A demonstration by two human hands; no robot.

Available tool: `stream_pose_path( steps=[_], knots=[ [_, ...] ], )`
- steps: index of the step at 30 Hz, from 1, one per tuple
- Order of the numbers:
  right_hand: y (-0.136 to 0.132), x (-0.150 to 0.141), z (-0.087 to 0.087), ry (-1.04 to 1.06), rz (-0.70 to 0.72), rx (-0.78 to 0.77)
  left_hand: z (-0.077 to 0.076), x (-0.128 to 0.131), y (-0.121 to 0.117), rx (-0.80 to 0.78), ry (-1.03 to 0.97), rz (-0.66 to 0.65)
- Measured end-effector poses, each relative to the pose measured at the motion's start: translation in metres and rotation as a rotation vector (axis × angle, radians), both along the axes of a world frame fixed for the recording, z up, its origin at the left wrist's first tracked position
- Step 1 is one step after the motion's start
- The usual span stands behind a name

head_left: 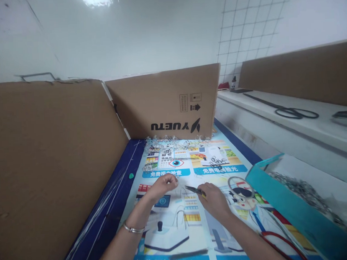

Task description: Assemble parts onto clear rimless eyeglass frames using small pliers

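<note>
My left hand [163, 185], with a metal bracelet at its wrist, is closed in a pinch above the printed mat [200, 213]. Something tiny and clear seems to show at its fingertips, too small to make out. Pliers [195, 189] with black and yellow handles are gripped in my right hand [213, 199], their narrow jaws pointing left toward the left fingertips. Below both hands, thin bent wires [180, 218] lie on the mat. Farther back are a tangle of dark wire loops [218, 162] and a scatter of clear, glittering pieces [162, 145].
Cardboard panels stand on the left [54, 158] and at the back [160, 96]. At right, a teal box [292, 209] contains many silvery metal pieces. Large black-handled scissors [290, 111] rest on a white ledge [264, 99]. A red cable-like loop [284, 242] lies near the front right.
</note>
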State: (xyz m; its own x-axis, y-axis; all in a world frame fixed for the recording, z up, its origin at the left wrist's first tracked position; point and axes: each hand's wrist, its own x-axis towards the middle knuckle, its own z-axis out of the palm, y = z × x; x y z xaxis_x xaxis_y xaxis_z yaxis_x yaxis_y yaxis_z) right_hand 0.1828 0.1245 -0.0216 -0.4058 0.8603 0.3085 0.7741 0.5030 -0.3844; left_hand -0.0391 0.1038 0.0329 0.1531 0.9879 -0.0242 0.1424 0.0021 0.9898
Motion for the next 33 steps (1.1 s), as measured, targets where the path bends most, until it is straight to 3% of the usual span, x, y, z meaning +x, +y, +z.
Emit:
stream_pose_path(
  steps=[7, 12, 24, 33],
  knots=[
    [-0.002, 0.000, 0.002, -0.018, 0.007, 0.051, -0.006, 0.008, 0.000, -0.144, -0.445, 0.056],
    [-0.004, 0.000, 0.004, -0.050, 0.013, 0.100, -0.013, 0.017, 0.000, -0.142, -0.560, 0.140],
    [-0.003, 0.000, 0.003, -0.022, 0.019, 0.084, -0.021, 0.024, 0.001, -0.177, -0.746, 0.155],
    [-0.003, -0.001, 0.001, -0.012, 0.021, 0.096, -0.020, 0.037, -0.001, -0.106, -0.910, 0.165]
  ],
)
